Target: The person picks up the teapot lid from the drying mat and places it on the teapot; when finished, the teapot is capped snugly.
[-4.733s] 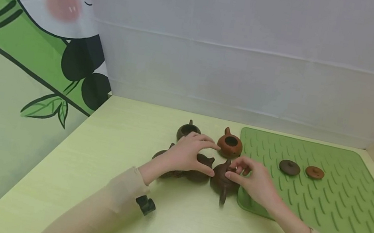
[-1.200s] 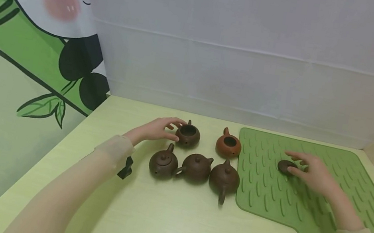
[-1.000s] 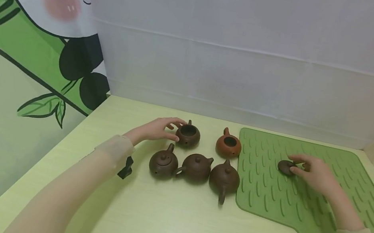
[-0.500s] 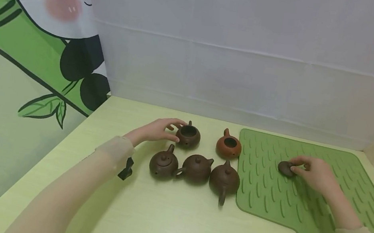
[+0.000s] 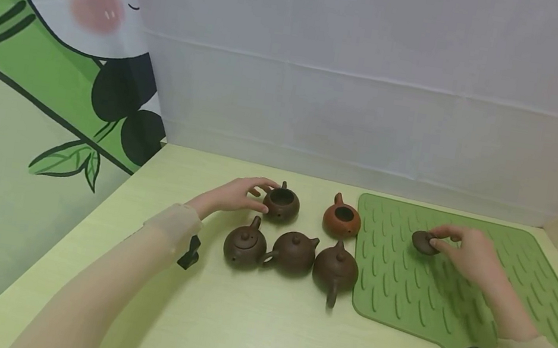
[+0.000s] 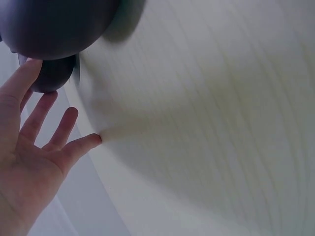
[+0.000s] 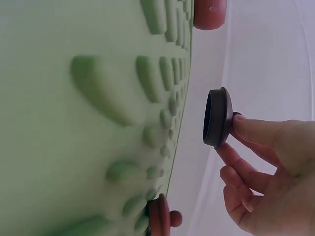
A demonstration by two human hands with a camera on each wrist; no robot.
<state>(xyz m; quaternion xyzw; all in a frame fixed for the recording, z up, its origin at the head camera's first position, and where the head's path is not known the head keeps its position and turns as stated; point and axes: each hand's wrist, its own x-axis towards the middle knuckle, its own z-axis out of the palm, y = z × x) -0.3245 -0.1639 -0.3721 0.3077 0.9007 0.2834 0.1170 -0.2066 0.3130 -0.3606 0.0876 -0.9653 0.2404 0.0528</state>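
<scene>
Dark lid (image 5: 423, 242) is in my right hand (image 5: 468, 254), held above the green mat (image 5: 391, 290). From my head I see mostly its top; the right wrist view catches it edge-on, with the hollow underside and thick rim facing the mat and a gap between the two. That view also shows a red lid (image 7: 158, 216) with a round knob resting on the mat, which my right hand hides from the head view. Only the head view takes in the whole set: the open dark teapot (image 5: 281, 211), the open orange-brown teapot (image 5: 341, 222) near the mat's edge, and a nearer row of the left lidded teapot (image 5: 244, 247), the middle lidded teapot (image 5: 293, 253) and the right lidded teapot (image 5: 335, 268).

My right thumb and a finger pinch the lid's knob, the other fingers loosely bent below. My left hand (image 5: 232, 194) is spread fairly wide, thumb and index finger touching the side of the open dark teapot; the left wrist view shows the ring and little fingers splayed apart, and I can't tell whether the little fingertip meets the table (image 5: 256, 327).

Half a second ago the lid sat slightly nearer me and further right; now it is tilted. My left hand and the teapots have stayed put.
</scene>
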